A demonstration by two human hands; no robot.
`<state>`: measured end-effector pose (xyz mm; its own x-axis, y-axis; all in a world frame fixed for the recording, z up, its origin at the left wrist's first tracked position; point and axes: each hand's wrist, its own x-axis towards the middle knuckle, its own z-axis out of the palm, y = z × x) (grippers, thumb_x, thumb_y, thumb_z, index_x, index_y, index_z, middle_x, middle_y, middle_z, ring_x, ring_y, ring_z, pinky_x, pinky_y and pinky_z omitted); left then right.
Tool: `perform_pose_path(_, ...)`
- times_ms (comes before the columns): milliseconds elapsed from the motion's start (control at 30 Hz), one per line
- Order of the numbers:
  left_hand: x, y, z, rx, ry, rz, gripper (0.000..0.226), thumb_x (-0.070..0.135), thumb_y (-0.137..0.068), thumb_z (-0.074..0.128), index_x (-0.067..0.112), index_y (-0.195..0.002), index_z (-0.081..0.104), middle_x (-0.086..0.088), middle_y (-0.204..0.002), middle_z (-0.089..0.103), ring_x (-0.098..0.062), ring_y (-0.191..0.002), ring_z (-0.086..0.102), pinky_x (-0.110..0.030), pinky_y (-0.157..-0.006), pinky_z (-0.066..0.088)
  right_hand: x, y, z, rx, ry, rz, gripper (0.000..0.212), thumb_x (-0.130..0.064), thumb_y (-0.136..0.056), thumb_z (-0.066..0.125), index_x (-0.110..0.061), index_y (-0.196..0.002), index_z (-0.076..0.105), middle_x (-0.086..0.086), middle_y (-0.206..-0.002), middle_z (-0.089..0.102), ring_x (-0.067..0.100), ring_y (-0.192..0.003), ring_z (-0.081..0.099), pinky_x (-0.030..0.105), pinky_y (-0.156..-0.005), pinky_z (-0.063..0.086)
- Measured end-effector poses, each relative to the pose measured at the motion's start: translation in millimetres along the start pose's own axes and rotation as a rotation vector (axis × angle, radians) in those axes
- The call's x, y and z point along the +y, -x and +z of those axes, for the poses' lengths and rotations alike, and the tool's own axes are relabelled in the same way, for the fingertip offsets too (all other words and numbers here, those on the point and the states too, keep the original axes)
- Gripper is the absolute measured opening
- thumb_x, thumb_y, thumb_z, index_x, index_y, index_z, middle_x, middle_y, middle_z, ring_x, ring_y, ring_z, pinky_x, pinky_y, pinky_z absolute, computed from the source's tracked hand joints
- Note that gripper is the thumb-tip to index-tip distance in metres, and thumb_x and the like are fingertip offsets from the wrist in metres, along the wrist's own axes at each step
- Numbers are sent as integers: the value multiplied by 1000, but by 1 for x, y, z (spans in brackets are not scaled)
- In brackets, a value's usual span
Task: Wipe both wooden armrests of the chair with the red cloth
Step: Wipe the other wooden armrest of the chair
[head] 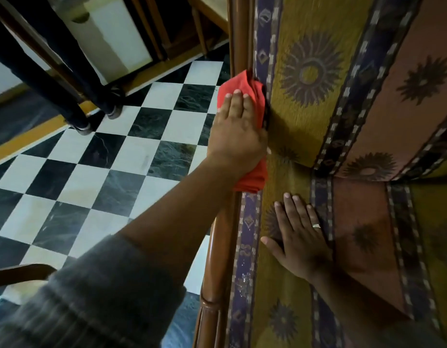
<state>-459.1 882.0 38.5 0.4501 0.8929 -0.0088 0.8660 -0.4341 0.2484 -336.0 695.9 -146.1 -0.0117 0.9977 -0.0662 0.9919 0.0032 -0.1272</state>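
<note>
A brown wooden armrest [223,237] runs from the bottom to the top of the head view, along the left side of the chair's patterned cushions [305,126]. The red cloth [233,87] is wrapped over this armrest about halfway along. My left hand [236,131] lies on the cloth and presses it onto the wood, fingers pointing away from me. Flat on the seat cushion, just right of the armrest, rests my right hand [299,237], fingers spread, a ring on one finger, holding nothing. The chair's other armrest is out of view.
A black-and-white checkered floor [122,156] lies left of the chair. Another person's dark-trousered legs and shoes [84,116] stand at the upper left beside wooden furniture. A curved wooden piece [21,272] shows at the lower left.
</note>
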Motion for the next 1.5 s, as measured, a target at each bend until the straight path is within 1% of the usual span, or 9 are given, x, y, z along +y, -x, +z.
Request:
perform_pose_path(167,-5,19,5,-7,-15,39,68,37,-102,30,3,-156,8,-19,-166,6,-32,-154,1,-44,-126,6,1,1,0,14,-21,-5,90,-74,-92,27,-8,-154,25,16,-165,12,30,-153,9,55,-119,21)
perform_pose_path(467,-12,-31,-3,-20,-36,81,74,40,-100,33,1,-156,7,-20,-166,5,-31,-154,-1,-37,-126,0,1,0,0,11,-21,-8,90,-73,-92,30,-9,-155,24,16,-165,12,30,-153,8,55,-119,21)
perform_pose_path(600,-12,-25,2,27,-17,76,73,41,-99,32,5,-157,6,-16,-167,2,-28,-155,-3,-39,-126,3,-2,-4,-9,-80,-25,-4,95,-78,-90,18,-11,-156,17,15,-166,4,29,-154,0,54,-122,11)
perform_pose_path(767,-15,-22,5,25,-36,100,74,42,-97,31,7,-157,5,-15,-167,1,-29,-155,-4,-43,-126,4,18,-69,-23,-127,3,23,102,-87,-80,-2,-19,-155,-12,10,-164,-20,24,-151,-18,47,-121,-11)
perform_pose_path(1000,-16,-4,9,20,-45,135,71,42,-98,27,10,-158,7,-15,-167,3,-31,-155,-2,-48,-125,6,25,-80,-17,-40,39,31,103,-85,-84,6,-14,-157,4,13,-166,-3,29,-154,1,51,-123,4)
perform_pose_path(1167,-16,-13,8,5,-54,129,73,44,-96,24,9,-158,6,-14,-167,3,-29,-155,-2,-49,-125,7,15,-63,-17,-61,55,18,92,-77,-91,8,-12,-157,6,17,-166,-1,32,-153,-3,54,-122,7)
perform_pose_path(1267,-15,-16,7,7,-39,114,73,43,-96,25,10,-158,7,-14,-167,3,-29,-155,-2,-49,-125,8,9,-37,-8,-42,27,-56,87,-73,-94,14,-12,-156,14,16,-166,5,32,-153,1,53,-122,12)
perform_pose_path(1367,-15,-12,9,16,-41,94,70,40,-100,29,9,-158,6,-14,-167,2,-28,-155,-2,-48,-125,7,10,-32,-4,-41,22,-57,86,-72,-94,16,-14,-157,11,13,-166,1,29,-154,-3,52,-122,10)
perform_pose_path(1500,-12,36,7,25,82,78,72,40,-96,24,6,-157,7,-16,-167,2,-29,-155,-4,-40,-126,-1,10,-33,-2,-30,21,-53,88,-74,-93,18,-14,-157,14,13,-166,4,29,-154,0,51,-122,11)
